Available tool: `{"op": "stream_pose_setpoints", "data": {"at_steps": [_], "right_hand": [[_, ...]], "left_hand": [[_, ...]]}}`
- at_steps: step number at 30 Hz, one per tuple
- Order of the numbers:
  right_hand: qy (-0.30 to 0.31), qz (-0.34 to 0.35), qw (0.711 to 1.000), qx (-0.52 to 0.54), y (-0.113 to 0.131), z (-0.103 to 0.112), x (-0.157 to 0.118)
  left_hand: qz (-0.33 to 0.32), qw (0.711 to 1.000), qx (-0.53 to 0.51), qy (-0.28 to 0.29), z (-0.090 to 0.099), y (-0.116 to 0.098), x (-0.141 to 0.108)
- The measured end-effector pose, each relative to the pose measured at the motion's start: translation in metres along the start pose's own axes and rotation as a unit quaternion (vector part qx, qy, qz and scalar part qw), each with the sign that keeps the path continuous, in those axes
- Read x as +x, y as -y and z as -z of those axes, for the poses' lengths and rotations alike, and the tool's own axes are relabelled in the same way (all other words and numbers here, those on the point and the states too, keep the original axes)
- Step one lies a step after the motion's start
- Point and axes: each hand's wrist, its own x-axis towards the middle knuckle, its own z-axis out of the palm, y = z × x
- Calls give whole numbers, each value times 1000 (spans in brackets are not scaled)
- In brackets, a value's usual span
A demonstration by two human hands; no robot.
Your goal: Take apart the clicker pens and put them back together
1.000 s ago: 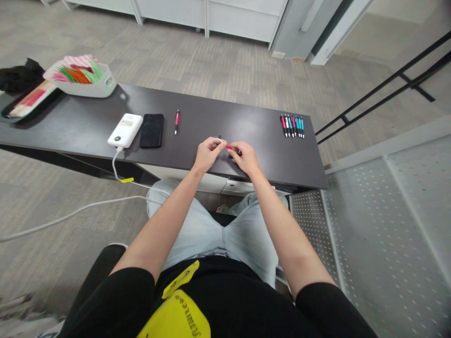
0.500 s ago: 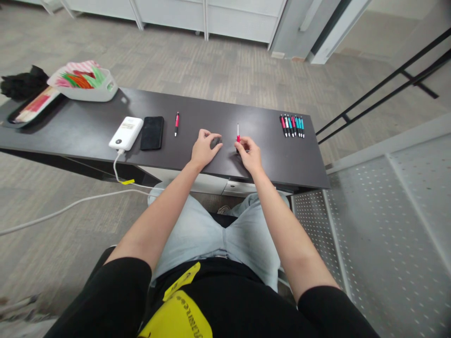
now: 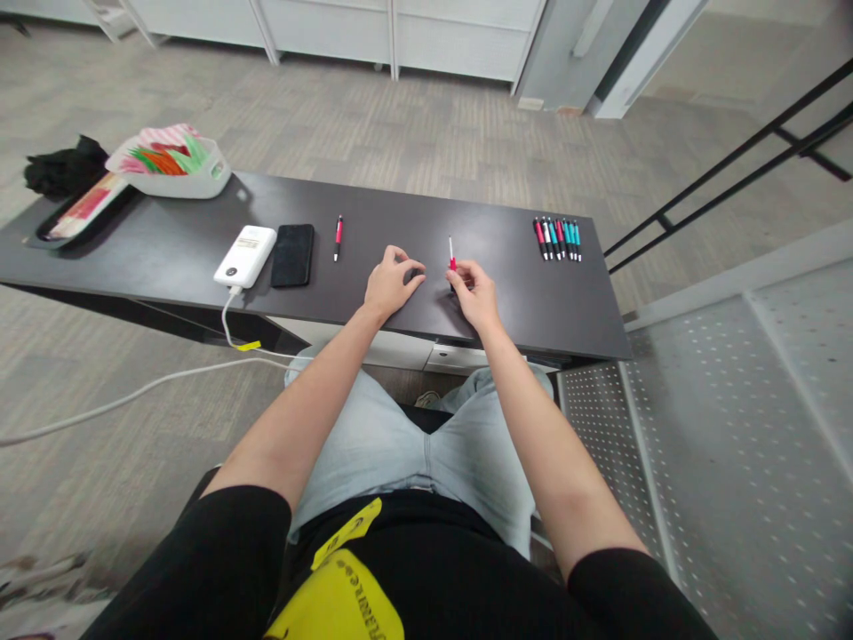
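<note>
My left hand (image 3: 389,283) rests on the dark tabletop (image 3: 400,210), its thumb and forefinger curled close together. A small dark patch shows between them, too unclear to name. My right hand (image 3: 474,292), a short way to its right, pinches a red pen (image 3: 453,264) upright. A thin pale refill (image 3: 450,244) sticks out bare from the pen's upper end; its lower part is hidden by my fingers. Left of my hands lies another red and black pen (image 3: 338,238). Several red, white and teal pens (image 3: 558,240) lie in a row at the right end.
A black phone (image 3: 291,255) lies beside a white power bank (image 3: 245,257) with a white cable (image 3: 228,324) running off the front edge. At the far left stand a white basket (image 3: 200,182) of coloured items, a black tray (image 3: 67,236) and a black bundle (image 3: 65,169).
The whole view has shifted slightly right and down. My left thumb and forefinger have drawn a little closer together. My right hand still pinches the red pen in the same place.
</note>
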Motion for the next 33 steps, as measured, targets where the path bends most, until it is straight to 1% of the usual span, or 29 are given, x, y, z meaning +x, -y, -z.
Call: {"op": "stream_pose_setpoints", "data": {"at_steps": [7, 11, 16, 18, 24, 30, 33], "right_hand": [[-3, -11, 1000, -4, -3, -1, 0], [-4, -9, 1000, -5, -4, -1, 0], [3, -4, 1000, -6, -1, 0, -1], [5, 1, 1000, -5, 0, 1, -2], [9, -19, 1000, -20, 2, 1, -3], [8, -34, 999, -18, 7, 1, -3], [7, -28, 1000, -6, 7, 0, -3]], "left_hand": [[11, 1000, 3, 11, 6, -4, -4], [23, 1000, 4, 8, 9, -8, -5], [13, 1000, 7, -4, 5, -7, -3], [17, 1000, -11, -11, 0, -2, 0], [21, 989, -132, -57, -12, 17, 7], [43, 985, -160, -55, -10, 14, 5], [54, 984, -158, -57, -9, 12, 5]]}}
